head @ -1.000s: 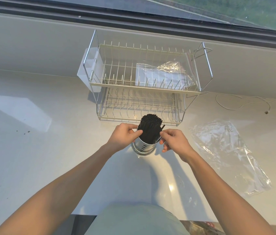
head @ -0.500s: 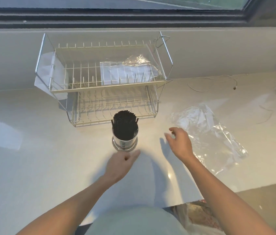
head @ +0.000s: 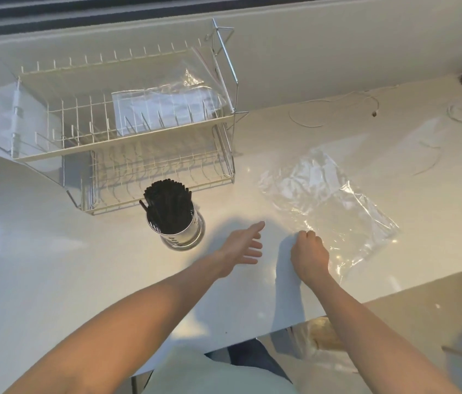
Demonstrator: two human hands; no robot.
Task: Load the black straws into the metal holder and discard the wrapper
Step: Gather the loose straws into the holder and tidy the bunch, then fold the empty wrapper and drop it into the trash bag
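Fingers (head: 306, 236) of right hand (head: 309, 255) pinch the wrapper (head: 332, 200).

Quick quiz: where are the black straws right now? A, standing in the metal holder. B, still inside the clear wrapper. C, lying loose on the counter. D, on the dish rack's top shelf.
A: the black straws stand bunched upright inside the metal holder on the counter.

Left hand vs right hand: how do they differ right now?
The left hand is open with fingers spread, holding nothing; the right hand is curled, gripping the wrapper edge. Left sits nearer the holder; right is on the wrapper. Both are over the counter.
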